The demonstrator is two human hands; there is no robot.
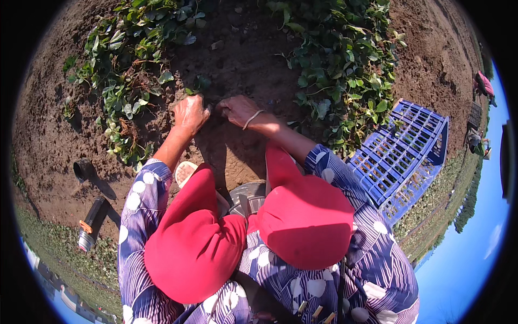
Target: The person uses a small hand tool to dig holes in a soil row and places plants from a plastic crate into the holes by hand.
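Close together over the bare soil (253,59), both of my hands work between two bands of leafy green plants. My left hand (191,112) is closed, knuckles up, around what looks like a small leafy plant (200,84); its green leaves stick out just beyond the fingers. A short gap to the right, my right hand (239,109) has its fingers curled and pressed together, pointing toward the left one. Whatever it pinches is hidden. A thin light band (252,119) circles my right wrist.
Heaped leafy plants lie on the left (135,48) and right (345,70). A blue plastic crate (399,151) leans at the right. A black pot (83,169) and a dark tube-shaped thing with an orange band (94,223) lie left. Another person in pink (484,85) is far right.
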